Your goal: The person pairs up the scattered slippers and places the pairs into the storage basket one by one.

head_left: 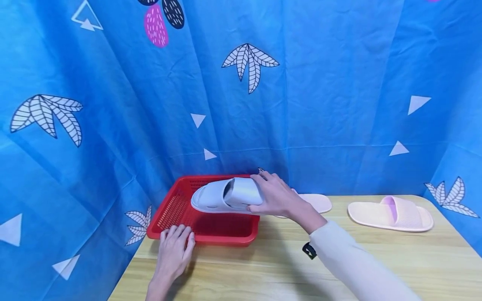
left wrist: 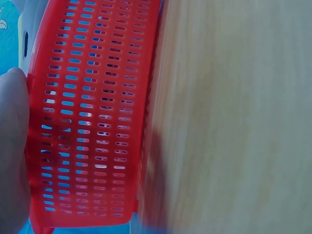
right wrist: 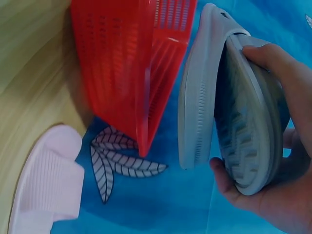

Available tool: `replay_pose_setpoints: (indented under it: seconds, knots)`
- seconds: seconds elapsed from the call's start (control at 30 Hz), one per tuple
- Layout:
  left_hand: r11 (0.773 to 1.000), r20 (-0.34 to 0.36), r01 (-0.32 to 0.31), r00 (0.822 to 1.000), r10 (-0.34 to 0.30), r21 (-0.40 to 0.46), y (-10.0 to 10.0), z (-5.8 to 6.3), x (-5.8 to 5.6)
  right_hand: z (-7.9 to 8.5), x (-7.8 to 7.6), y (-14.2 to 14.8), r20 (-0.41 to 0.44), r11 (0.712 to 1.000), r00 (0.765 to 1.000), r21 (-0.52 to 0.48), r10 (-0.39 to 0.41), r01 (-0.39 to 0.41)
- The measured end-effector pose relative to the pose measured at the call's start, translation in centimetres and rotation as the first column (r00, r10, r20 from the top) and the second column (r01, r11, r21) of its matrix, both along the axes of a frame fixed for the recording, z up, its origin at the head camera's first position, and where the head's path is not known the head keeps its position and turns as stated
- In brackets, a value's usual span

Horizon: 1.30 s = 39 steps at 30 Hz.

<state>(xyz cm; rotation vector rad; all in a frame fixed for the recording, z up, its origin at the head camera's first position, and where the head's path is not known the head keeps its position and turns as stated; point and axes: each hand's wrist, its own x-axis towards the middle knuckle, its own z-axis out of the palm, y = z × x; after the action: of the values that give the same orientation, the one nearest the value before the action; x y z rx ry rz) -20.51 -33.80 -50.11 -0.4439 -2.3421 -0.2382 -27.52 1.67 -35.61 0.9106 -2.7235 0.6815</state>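
A pair of grey slippers (head_left: 211, 195) is held one against the other over the red plastic basket (head_left: 229, 240). My right hand (head_left: 276, 196) grips them from the right. In the right wrist view, one slipper (right wrist: 197, 112) shows its side, and the other slipper (right wrist: 243, 141) shows its zigzag-treaded sole beside my thumb and fingers. At the basket's near left corner, my left hand (head_left: 175, 251) holds the rim with bent fingers over it. The slotted basket wall (left wrist: 92, 112) fills much of the left wrist view.
On the wooden table (head_left: 301, 267) lies a pale pink slipper (head_left: 391, 214) at the right. Another pink slipper (head_left: 318, 203) sits behind my right wrist, partly hidden. A blue patterned curtain (head_left: 320, 104) hangs close behind the basket and along the left side.
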Motion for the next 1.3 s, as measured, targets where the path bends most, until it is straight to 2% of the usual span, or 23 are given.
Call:
replay_pose_setpoints:
  seconds: [0.1, 0.3, 0.53, 0.87, 1.03, 1.3]
  knots:
    - [1.0, -0.003, 0.005, 1.0, -0.005, 0.002, 0.0, 0.0, 0.0, 0.0, -0.3, -1.2, 0.028, 1.0, 1.0, 0.023, -0.004, 0.003]
    - [1.0, -0.004, 0.01, 1.0, -0.01, 0.009, 0.0, 0.0, -0.1, -0.3, -1.1, -3.5, 0.042, 0.997, 0.998, 0.058, 0.042, -0.044]
    - [1.0, 0.029, 0.0, 1.0, 0.0, 0.008, 0.2, 0.1, 0.0, -0.6, -1.8, -5.3, 0.111, 0.994, 0.992, 0.086, 0.056, -0.066]
    - [0.999, 0.053, -0.029, 0.998, 0.029, 0.013, 0.2, 0.2, 0.2, -1.4, -2.0, -7.9, 0.182, 0.989, 0.981, 0.117, 0.063, -0.085]
    - [0.999, 0.055, -0.034, 0.998, 0.033, 0.012, 0.1, -0.1, 0.2, -2.4, -2.1, -9.1, 0.219, 0.985, 0.975, 0.153, 0.039, -0.074]
    - [0.999, 0.054, -0.034, 0.998, 0.033, 0.009, 0.0, -0.1, 0.3, -3.7, -1.6, -10.7, 0.259, 0.976, 0.965, 0.194, 0.049, -0.102]
